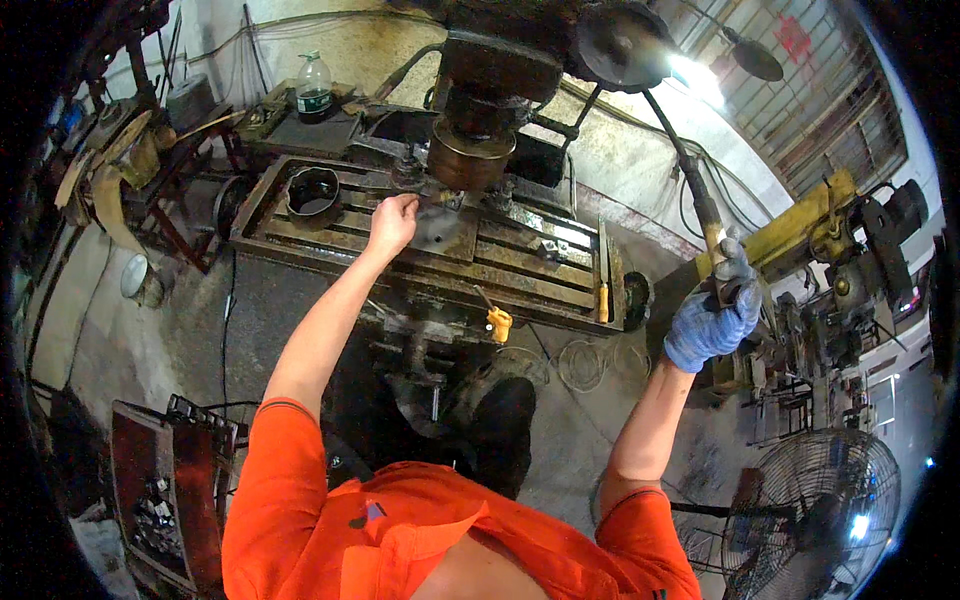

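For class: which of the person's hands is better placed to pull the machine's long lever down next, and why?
The right hand, probably. In a blue glove, it already grips the lever handle. The bare left hand is across on the slotted machine table, at the workpiece under the spindle head.

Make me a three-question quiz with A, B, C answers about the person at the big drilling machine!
1. Where is the bare left hand?
A. on the fan
B. on the workpiece on the machine table
C. in a pocket

2. What colour is the glove on the right hand?
A. blue
B. red
C. white

3. What is the right hand doing?
A. hanging open
B. gripping the long lever
C. holding a bottle

Answers:
1 B, the hand rests on the flat piece under the spindle.
2 A, the glove is plainly blue.
3 B, the fingers wrap round the lever's end.
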Demonstrator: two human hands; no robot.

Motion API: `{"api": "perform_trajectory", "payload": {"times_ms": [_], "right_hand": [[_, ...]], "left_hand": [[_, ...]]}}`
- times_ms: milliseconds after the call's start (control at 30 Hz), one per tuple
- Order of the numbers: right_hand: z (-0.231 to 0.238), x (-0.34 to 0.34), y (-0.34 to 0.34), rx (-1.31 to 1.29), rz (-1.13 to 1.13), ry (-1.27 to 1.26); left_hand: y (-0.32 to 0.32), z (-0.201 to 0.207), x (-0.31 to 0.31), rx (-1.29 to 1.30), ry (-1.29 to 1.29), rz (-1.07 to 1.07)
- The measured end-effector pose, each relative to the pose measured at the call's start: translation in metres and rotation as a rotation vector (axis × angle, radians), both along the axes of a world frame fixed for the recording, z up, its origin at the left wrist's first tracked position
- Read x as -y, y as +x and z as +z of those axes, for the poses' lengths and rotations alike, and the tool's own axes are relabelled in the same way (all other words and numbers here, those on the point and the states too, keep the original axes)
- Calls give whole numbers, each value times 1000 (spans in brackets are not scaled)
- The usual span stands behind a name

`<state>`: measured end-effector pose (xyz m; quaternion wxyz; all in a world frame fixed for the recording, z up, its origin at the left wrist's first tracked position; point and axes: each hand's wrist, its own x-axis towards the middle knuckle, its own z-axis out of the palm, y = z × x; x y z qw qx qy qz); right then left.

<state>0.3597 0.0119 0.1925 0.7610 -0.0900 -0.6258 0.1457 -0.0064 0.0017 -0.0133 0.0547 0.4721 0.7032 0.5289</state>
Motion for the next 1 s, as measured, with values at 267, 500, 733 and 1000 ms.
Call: {"api": "perform_trajectory", "payload": {"times_ms": [267, 500, 733, 1000], "right_hand": [[-11, 1, -3, 76, -204, -68], [-22, 2, 0, 78, -168, -65], [-32, -1, -2, 61, -194, -61], [-32, -2, 4, -1, -83, -124]], "left_hand": [[-11, 2, 23, 155, -60, -102], [-57, 17, 69, -107, 83, 9], [-116, 29, 105, -597, -89, 430], [-112, 22, 121, -778, -419, 255]]}}
